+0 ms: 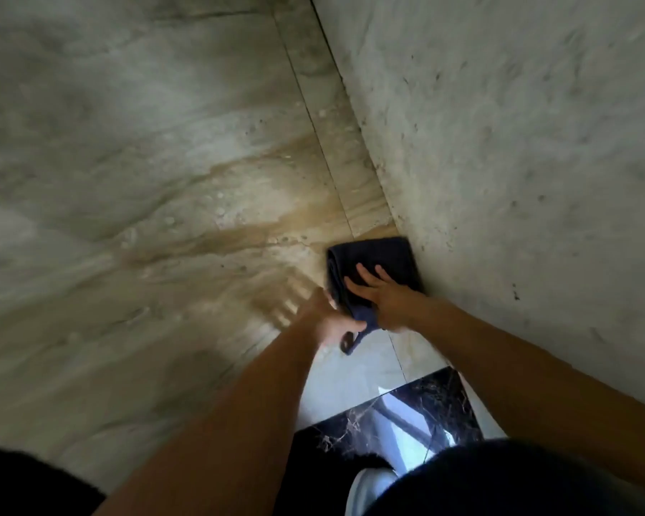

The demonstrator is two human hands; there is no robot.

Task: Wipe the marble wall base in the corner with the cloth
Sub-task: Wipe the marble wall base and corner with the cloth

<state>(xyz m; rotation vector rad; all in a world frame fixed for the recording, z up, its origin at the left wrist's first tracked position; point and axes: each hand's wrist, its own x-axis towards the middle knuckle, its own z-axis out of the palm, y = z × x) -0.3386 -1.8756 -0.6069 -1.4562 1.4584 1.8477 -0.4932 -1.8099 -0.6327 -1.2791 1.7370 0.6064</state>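
Observation:
A dark blue folded cloth (pixel 382 256) lies flat against the beige marble wall (pixel 239 225), right in the corner where it meets the rough grey wall (pixel 518 162). My right hand (pixel 384 297) presses on the cloth with its fingers spread flat. My left hand (pixel 330 318) pinches the cloth's lower hanging edge between thumb and fingers. The marble around the cloth looks wet, with brown streaks and droplets. Below the hands the marble runs down to the floor.
A vertical joint (pixel 324 150) splits the marble into a wide panel and a narrow strip beside the corner. A glossy black marble floor (pixel 417 411) reflects light below. My white shoe (pixel 369 486) and dark-clad knees show at the bottom edge.

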